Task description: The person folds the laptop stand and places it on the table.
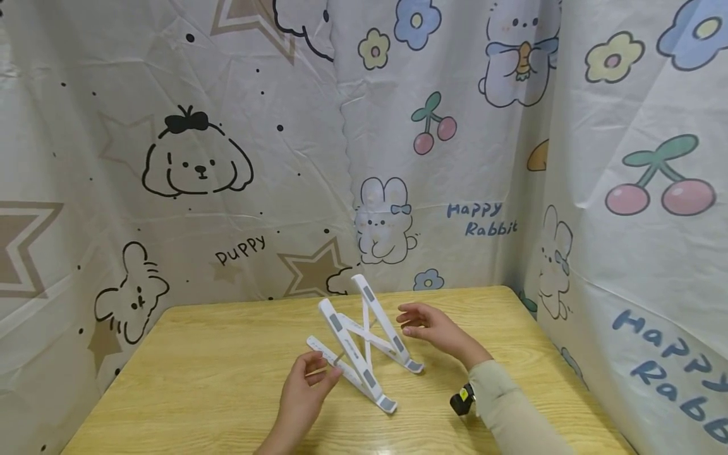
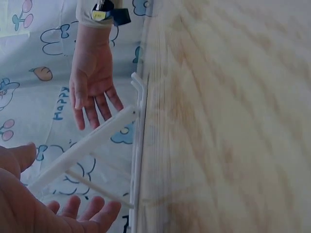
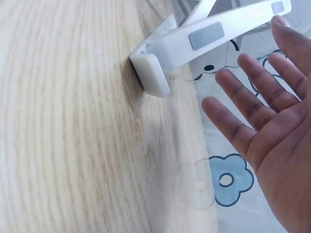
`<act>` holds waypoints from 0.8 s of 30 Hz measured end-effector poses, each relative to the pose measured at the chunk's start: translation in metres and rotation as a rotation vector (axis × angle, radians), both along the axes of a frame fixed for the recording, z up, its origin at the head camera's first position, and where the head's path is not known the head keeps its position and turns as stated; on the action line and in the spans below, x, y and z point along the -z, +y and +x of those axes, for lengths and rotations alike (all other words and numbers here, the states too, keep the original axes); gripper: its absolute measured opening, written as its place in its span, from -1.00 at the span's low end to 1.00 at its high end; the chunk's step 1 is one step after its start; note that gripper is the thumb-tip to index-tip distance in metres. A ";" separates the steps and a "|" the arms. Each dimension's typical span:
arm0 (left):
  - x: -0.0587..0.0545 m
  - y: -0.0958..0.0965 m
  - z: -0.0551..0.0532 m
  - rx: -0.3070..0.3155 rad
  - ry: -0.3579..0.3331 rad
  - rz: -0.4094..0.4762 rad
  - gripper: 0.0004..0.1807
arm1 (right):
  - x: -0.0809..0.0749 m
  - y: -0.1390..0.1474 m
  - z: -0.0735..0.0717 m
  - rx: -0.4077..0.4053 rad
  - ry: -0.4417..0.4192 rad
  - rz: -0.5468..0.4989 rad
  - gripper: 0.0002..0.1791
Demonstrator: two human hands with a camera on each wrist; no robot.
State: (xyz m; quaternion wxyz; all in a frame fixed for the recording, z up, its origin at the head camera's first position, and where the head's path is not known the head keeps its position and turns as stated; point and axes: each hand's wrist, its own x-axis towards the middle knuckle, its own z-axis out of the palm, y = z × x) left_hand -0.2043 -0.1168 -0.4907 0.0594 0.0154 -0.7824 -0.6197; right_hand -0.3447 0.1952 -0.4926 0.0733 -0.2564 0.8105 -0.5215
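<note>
A white folding laptop stand (image 1: pixel 354 349) with grey pads stands unfolded on the table, its two sloping arms raised toward the back. My left hand (image 1: pixel 304 387) is beside the stand's left base bar, fingers loosely bent. In the left wrist view that hand (image 2: pixel 29 211) has its thumb and fingers spread apart around the raised end of the stand (image 2: pixel 87 146), gripping nothing. To the right of the far arm, my right hand (image 1: pixel 436 330) hovers with relaxed fingers. Its palm (image 3: pixel 286 150) and extended fingers show in the right wrist view, close to the stand's padded arm (image 3: pixel 206 36).
The light wood-grain table (image 1: pixel 227 366) ends at a back edge against a printed curtain (image 1: pixel 296 158). More curtain (image 1: pixel 643 253) hangs along the right side. A black wrist device (image 1: pixel 462 400) is strapped at my right sleeve (image 1: pixel 512 398).
</note>
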 end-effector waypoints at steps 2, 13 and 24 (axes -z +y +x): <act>0.001 0.004 -0.001 0.005 -0.011 0.045 -0.29 | 0.000 0.000 -0.004 -0.029 -0.052 -0.039 -0.42; 0.012 0.025 -0.006 0.015 -0.035 0.178 -0.42 | 0.005 -0.008 -0.017 -0.071 -0.215 -0.087 -0.43; 0.019 0.041 -0.013 0.017 -0.056 0.300 -0.47 | 0.007 -0.016 -0.022 -0.114 -0.279 -0.089 -0.58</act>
